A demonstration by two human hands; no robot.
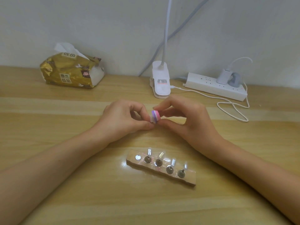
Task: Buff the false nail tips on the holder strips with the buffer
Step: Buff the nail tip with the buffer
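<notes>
- At the middle of the table (65,176), the left hand (123,117) and right hand (183,117) are meeting, each pinching one end of the striped purple-and-pink buffer (156,116) between thumb and forefinger.
- Curled fingers are hiding most of the buffer; whether a nail tip is sitting against it, I cannot tell.
- Toward the near edge, the wooden holder strip (160,168) is lying slantwise, carrying four clear nail tips (173,162), blurred by glare.

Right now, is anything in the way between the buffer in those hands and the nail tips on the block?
Nothing visible. Left hand and right hand pinch the buffer above the table; only open tabletop lies between it and the nail tips on the wooden block.
</notes>
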